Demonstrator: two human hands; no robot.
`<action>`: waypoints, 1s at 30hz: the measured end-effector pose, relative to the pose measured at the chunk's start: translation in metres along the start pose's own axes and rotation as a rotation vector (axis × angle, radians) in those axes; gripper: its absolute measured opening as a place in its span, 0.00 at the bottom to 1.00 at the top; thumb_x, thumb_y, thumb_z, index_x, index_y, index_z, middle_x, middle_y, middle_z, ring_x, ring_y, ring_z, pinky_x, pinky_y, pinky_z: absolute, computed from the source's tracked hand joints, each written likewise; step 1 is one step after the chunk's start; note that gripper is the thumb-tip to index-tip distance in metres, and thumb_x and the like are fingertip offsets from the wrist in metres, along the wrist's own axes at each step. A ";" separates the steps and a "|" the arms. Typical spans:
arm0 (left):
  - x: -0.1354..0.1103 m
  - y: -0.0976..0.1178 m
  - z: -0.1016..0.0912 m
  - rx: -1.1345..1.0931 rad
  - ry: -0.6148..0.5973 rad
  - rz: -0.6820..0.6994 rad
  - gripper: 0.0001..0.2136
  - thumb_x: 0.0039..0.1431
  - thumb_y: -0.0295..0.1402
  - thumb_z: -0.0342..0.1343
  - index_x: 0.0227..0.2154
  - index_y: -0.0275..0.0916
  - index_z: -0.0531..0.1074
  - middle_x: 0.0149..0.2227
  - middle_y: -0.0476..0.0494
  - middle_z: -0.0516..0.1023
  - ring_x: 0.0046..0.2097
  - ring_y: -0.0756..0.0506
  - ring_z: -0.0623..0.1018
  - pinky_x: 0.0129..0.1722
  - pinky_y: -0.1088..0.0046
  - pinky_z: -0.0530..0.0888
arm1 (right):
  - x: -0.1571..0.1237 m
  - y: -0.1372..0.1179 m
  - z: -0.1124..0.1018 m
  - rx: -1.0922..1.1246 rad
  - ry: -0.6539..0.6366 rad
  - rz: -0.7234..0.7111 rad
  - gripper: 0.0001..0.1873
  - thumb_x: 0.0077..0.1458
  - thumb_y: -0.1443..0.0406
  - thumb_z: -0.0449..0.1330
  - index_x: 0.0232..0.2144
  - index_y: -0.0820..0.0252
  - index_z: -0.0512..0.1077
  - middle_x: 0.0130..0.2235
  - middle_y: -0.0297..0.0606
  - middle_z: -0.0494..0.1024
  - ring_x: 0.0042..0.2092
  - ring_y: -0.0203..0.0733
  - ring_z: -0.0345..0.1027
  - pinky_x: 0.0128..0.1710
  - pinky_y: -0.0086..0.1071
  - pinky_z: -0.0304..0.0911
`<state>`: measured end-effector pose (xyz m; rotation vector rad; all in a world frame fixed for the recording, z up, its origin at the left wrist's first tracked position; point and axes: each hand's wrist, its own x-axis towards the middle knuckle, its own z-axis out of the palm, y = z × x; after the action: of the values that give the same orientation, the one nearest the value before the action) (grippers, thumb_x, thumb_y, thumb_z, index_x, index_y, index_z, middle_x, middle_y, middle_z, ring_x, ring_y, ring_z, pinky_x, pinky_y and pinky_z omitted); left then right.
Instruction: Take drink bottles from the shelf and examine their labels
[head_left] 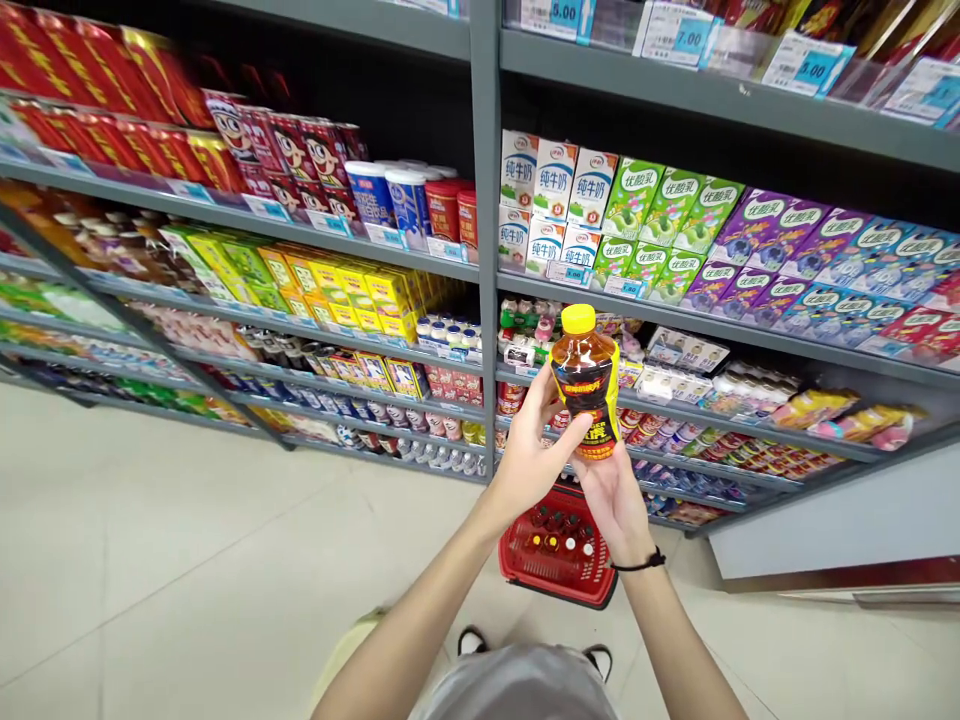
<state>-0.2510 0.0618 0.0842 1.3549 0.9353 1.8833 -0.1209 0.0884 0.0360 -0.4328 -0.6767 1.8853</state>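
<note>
A plastic drink bottle (pixel 585 385) with a yellow cap, amber liquid and a black, yellow and red label stands nearly upright between my hands, in front of the shelves. My left hand (pixel 534 440) wraps round its left side, with the thumb across the lower label. From below and the right, my right hand (pixel 611 495) supports its base; most of those fingers are hidden behind the bottle. A black band circles my right wrist. Beneath my hands, a red shopping basket (pixel 559 580) rests on the floor with several capped bottles inside.
Grey shelving (pixel 486 240) spans the view. It carries milk cartons (pixel 555 180), green drink cartons (pixel 637 197), red cans (pixel 120 140) and small bottles on lower shelves. Pale floor tiles (pixel 225 560) lie in front. A white panel (pixel 840 500) stands at the right.
</note>
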 end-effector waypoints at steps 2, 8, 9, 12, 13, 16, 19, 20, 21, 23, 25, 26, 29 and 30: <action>0.003 0.003 -0.007 0.005 -0.017 0.006 0.34 0.68 0.37 0.63 0.72 0.44 0.56 0.70 0.36 0.66 0.68 0.40 0.70 0.69 0.61 0.69 | 0.002 0.006 0.007 0.001 0.009 -0.015 0.26 0.60 0.54 0.70 0.58 0.52 0.76 0.64 0.40 0.76 0.63 0.47 0.71 0.65 0.47 0.68; 0.005 0.009 -0.020 0.057 -0.015 0.034 0.34 0.65 0.34 0.65 0.71 0.46 0.58 0.69 0.37 0.66 0.68 0.40 0.70 0.68 0.62 0.70 | 0.003 0.016 0.016 0.038 0.050 -0.030 0.23 0.60 0.51 0.70 0.54 0.51 0.79 0.58 0.38 0.81 0.57 0.43 0.76 0.55 0.38 0.76; 0.005 0.009 -0.020 0.060 -0.019 0.041 0.34 0.65 0.34 0.65 0.70 0.46 0.59 0.69 0.37 0.67 0.68 0.40 0.70 0.68 0.62 0.70 | 0.002 0.017 0.015 0.051 0.059 -0.023 0.23 0.59 0.51 0.71 0.54 0.50 0.79 0.56 0.37 0.82 0.55 0.42 0.77 0.52 0.35 0.78; 0.007 0.008 -0.018 0.054 -0.034 0.054 0.32 0.64 0.34 0.66 0.68 0.45 0.62 0.67 0.36 0.68 0.67 0.39 0.71 0.69 0.60 0.69 | 0.000 0.018 0.008 0.060 0.086 0.018 0.24 0.57 0.50 0.72 0.53 0.48 0.80 0.52 0.36 0.84 0.49 0.40 0.79 0.40 0.29 0.79; 0.008 0.007 -0.015 0.048 -0.032 0.058 0.31 0.64 0.33 0.66 0.67 0.45 0.62 0.67 0.36 0.69 0.66 0.40 0.72 0.68 0.61 0.70 | 0.000 0.017 0.006 0.057 0.089 0.030 0.24 0.56 0.49 0.73 0.52 0.48 0.80 0.51 0.36 0.84 0.47 0.40 0.79 0.38 0.27 0.79; 0.010 0.002 -0.003 0.038 -0.010 0.076 0.31 0.62 0.32 0.67 0.65 0.45 0.63 0.64 0.37 0.71 0.63 0.41 0.74 0.66 0.62 0.72 | 0.000 0.009 -0.003 0.054 0.084 0.054 0.23 0.54 0.48 0.74 0.48 0.50 0.82 0.48 0.37 0.85 0.46 0.40 0.79 0.36 0.26 0.78; 0.010 -0.005 0.015 0.048 0.004 0.086 0.31 0.62 0.31 0.68 0.65 0.45 0.62 0.63 0.38 0.70 0.63 0.42 0.73 0.66 0.64 0.71 | -0.001 -0.006 -0.016 0.074 0.070 0.092 0.22 0.54 0.49 0.74 0.47 0.51 0.83 0.47 0.37 0.85 0.46 0.39 0.80 0.38 0.26 0.79; 0.010 -0.007 0.023 0.055 0.007 0.084 0.31 0.61 0.31 0.68 0.65 0.45 0.62 0.64 0.38 0.70 0.64 0.42 0.73 0.66 0.64 0.71 | -0.001 -0.013 -0.021 0.085 0.068 0.107 0.21 0.55 0.49 0.74 0.47 0.52 0.82 0.48 0.37 0.85 0.46 0.39 0.80 0.38 0.25 0.79; 0.010 -0.010 0.031 0.062 0.010 0.078 0.31 0.62 0.31 0.67 0.65 0.45 0.62 0.64 0.38 0.70 0.64 0.42 0.73 0.66 0.64 0.71 | -0.001 -0.020 -0.027 0.096 0.067 0.120 0.21 0.55 0.50 0.74 0.47 0.52 0.82 0.48 0.37 0.85 0.45 0.38 0.80 0.38 0.25 0.79; 0.010 -0.016 0.048 0.077 0.020 0.059 0.31 0.63 0.33 0.67 0.66 0.44 0.62 0.65 0.37 0.69 0.65 0.40 0.72 0.66 0.63 0.71 | -0.001 -0.037 -0.040 0.117 0.063 0.152 0.22 0.55 0.50 0.74 0.47 0.53 0.83 0.48 0.38 0.85 0.45 0.37 0.80 0.38 0.24 0.79; 0.010 -0.023 0.068 0.095 0.029 0.039 0.32 0.64 0.35 0.66 0.67 0.43 0.61 0.66 0.36 0.68 0.67 0.39 0.71 0.67 0.61 0.71 | -0.002 -0.054 -0.053 0.130 0.056 0.188 0.23 0.53 0.50 0.76 0.47 0.54 0.83 0.49 0.39 0.85 0.44 0.37 0.80 0.38 0.23 0.79; 0.011 -0.026 0.079 0.100 0.030 0.031 0.32 0.64 0.35 0.66 0.68 0.43 0.61 0.67 0.36 0.68 0.68 0.38 0.70 0.67 0.61 0.70 | -0.002 -0.063 -0.060 0.133 0.052 0.203 0.24 0.52 0.50 0.76 0.47 0.54 0.83 0.49 0.39 0.85 0.44 0.38 0.80 0.38 0.24 0.79; 0.014 -0.038 0.112 0.094 0.017 0.021 0.33 0.63 0.35 0.66 0.68 0.43 0.60 0.67 0.35 0.68 0.68 0.37 0.69 0.68 0.60 0.70 | -0.002 -0.089 -0.082 0.126 0.041 0.219 0.24 0.52 0.48 0.76 0.46 0.54 0.84 0.47 0.39 0.86 0.42 0.38 0.80 0.37 0.24 0.79; 0.015 -0.042 0.124 0.086 0.011 0.020 0.33 0.63 0.35 0.67 0.68 0.43 0.60 0.68 0.35 0.67 0.69 0.37 0.69 0.68 0.59 0.70 | -0.002 -0.098 -0.091 0.121 0.042 0.219 0.24 0.52 0.48 0.76 0.46 0.53 0.84 0.46 0.38 0.86 0.42 0.38 0.80 0.37 0.24 0.79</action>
<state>-0.1329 0.1194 0.0841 1.4103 1.0225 1.8870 0.0021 0.1392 0.0273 -0.4829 -0.5002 2.1050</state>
